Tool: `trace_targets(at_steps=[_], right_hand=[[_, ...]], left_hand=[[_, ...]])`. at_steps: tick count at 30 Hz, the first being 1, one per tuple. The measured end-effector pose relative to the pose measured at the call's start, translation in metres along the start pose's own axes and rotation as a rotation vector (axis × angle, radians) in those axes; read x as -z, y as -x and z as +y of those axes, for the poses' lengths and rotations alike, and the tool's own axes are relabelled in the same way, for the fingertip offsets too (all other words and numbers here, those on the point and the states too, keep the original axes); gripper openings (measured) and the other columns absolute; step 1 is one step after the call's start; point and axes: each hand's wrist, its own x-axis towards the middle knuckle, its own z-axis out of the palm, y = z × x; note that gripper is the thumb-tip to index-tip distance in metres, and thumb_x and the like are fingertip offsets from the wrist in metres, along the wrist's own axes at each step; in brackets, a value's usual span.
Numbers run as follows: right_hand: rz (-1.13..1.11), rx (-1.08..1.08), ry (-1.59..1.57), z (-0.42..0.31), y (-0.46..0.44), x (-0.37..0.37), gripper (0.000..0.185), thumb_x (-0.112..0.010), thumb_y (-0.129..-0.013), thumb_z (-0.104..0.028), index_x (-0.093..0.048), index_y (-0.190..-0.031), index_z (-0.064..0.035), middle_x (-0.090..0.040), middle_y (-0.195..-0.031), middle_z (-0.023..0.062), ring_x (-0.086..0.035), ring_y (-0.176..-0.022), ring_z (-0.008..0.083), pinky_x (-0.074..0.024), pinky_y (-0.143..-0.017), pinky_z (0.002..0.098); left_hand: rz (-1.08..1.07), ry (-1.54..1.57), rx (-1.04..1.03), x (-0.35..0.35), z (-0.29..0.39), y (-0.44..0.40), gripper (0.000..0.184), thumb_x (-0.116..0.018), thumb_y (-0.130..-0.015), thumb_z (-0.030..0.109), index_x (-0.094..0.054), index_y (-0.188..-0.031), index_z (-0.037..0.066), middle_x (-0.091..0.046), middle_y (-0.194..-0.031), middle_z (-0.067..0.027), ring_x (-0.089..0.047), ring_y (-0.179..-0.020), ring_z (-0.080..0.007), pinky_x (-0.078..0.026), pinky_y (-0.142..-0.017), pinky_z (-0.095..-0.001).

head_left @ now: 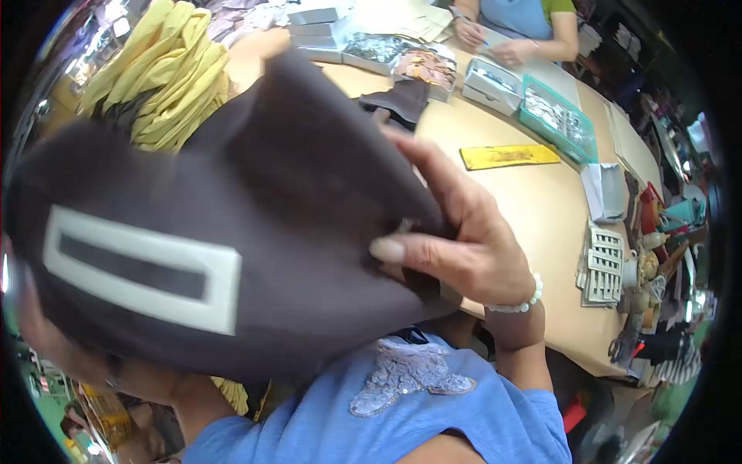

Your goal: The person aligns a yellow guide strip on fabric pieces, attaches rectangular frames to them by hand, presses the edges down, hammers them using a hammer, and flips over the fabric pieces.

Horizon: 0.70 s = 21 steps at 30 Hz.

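A large piece of dark brown fabric (pixel 309 301) is held up in front of me, bent and partly blurred. A white rectangular frame-shaped patch (pixel 220 286) lies on its left part. My right hand (pixel 464 232) is closed on the fabric's right side, thumb on the near face and some fingers behind the edge. At the far left, my left hand (pixel 54 336) holds the other side; it is blurred, with its fingers mostly hidden by the fabric. Behind the right hand's fingertips, another dark fabric piece (pixel 402 100) rests on the table.
A yellow strip (pixel 510 157) lies on the table (pixel 525 224). Beyond it stand a teal basket (pixel 556 116) and small boxes (pixel 492 87). White slotted pieces (pixel 603 267) are stacked at right. Yellow fabric (pixel 166 69) is heaped at left. Another person's hands (pixel 514 52) are across the table.
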Motion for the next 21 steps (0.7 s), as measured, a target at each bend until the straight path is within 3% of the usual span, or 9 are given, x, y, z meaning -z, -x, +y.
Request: trace_targets(at_steps=[4,6,7,8,9,10,13,17,21], right_hand=[[0.081,0.221,-0.087,0.000,-0.048,-0.008,0.063,-0.069,-0.080,-0.005,-0.038,-0.133,0.0045,-0.056,-0.121,0.0095,-0.054,-0.109,0.0130,-0.0427,-0.093,0.0249],[0.138,0.207,0.032,0.015,-0.070,0.005,0.052,-0.065,-0.084,-0.007,-0.041,-0.129,0.0043,-0.060,-0.115,0.0105,-0.059,-0.097,0.0110,-0.0483,-0.083,0.0223],[0.183,0.197,0.003,0.025,-0.080,0.011,0.053,-0.066,-0.082,-0.006,-0.041,-0.128,0.0054,-0.062,-0.109,0.0117,-0.060,-0.095,0.0129,-0.0487,-0.083,0.0238],[0.229,0.187,-0.027,0.034,-0.088,0.016,0.055,-0.066,-0.080,-0.005,-0.040,-0.127,0.0065,-0.065,-0.103,0.0129,-0.062,-0.094,0.0148,-0.0491,-0.083,0.0252],[0.272,0.204,0.088,0.046,-0.094,0.023,0.054,-0.066,-0.080,-0.004,-0.041,-0.127,0.0066,-0.064,-0.104,0.0137,-0.061,-0.095,0.0163,-0.0489,-0.084,0.0266],[0.315,0.221,0.205,0.058,-0.098,0.031,0.054,-0.066,-0.079,-0.004,-0.041,-0.126,0.0068,-0.064,-0.105,0.0145,-0.061,-0.095,0.0178,-0.0486,-0.085,0.0279],[0.439,0.174,0.330,0.106,-0.101,0.050,0.054,-0.066,-0.078,-0.003,-0.041,-0.125,0.0062,-0.063,-0.108,0.0170,-0.061,-0.098,0.0216,-0.0475,-0.087,0.0314],[0.574,-0.036,0.344,0.161,-0.096,0.065,0.056,-0.066,-0.077,-0.003,-0.040,-0.127,0.0035,-0.062,-0.110,0.0194,-0.061,-0.102,0.0248,-0.0469,-0.090,0.0335],[0.633,-0.059,0.552,0.183,-0.100,0.071,0.062,-0.067,-0.077,-0.002,-0.037,-0.131,0.0029,-0.059,-0.116,0.0240,-0.059,-0.109,0.0294,-0.0455,-0.093,0.0355]], left_hand=[[0.121,0.195,-0.093,-0.070,-0.058,-0.095,0.038,-0.052,-0.091,0.013,-0.053,-0.128,0.004,-0.053,-0.130,-0.0151,-0.053,-0.118,-0.0252,-0.040,-0.101,-0.0341],[0.092,0.332,-0.106,-0.140,-0.068,-0.130,0.037,-0.052,-0.092,0.014,-0.053,-0.129,0.007,-0.054,-0.131,-0.0135,-0.052,-0.118,-0.0237,-0.040,-0.101,-0.0332],[-0.027,0.329,0.112,-0.166,-0.045,-0.135,0.037,-0.052,-0.092,0.015,-0.053,-0.128,0.006,-0.055,-0.130,-0.0124,-0.052,-0.119,-0.0211,-0.040,-0.100,-0.0325],[-0.004,0.273,-0.074,-0.231,-0.087,-0.147,0.037,-0.053,-0.092,0.017,-0.054,-0.127,0.004,-0.057,-0.127,-0.0139,-0.054,-0.118,-0.0230,-0.040,-0.099,-0.0325],[0.099,0.596,-0.135,-0.261,-0.050,-0.145,0.037,-0.055,-0.091,0.015,-0.054,-0.126,0.004,-0.058,-0.124,-0.0153,-0.056,-0.116,-0.0244,-0.042,-0.097,-0.0327],[-0.038,0.549,0.002,-0.274,-0.024,-0.140,0.035,-0.052,-0.091,0.011,-0.055,-0.124,0.003,-0.058,-0.123,-0.0165,-0.055,-0.116,-0.0267,-0.042,-0.097,-0.0336],[0.012,0.457,-0.210,-0.340,0.028,-0.109,0.038,-0.043,-0.090,0.005,-0.053,-0.127,0.006,-0.054,-0.127,-0.0165,-0.051,-0.119,-0.0290,-0.041,-0.100,-0.0369],[-0.080,0.518,-0.194,-0.393,0.070,-0.068,0.044,-0.045,-0.083,-0.002,-0.052,-0.127,0.003,-0.055,-0.125,-0.0173,-0.052,-0.115,-0.0344,-0.042,-0.098,-0.0389],[-0.234,0.486,-0.146,-0.422,0.089,-0.051,0.048,-0.046,-0.080,-0.005,-0.052,-0.127,0.004,-0.056,-0.125,-0.0154,-0.054,-0.110,-0.0349,-0.043,-0.095,-0.0392]])
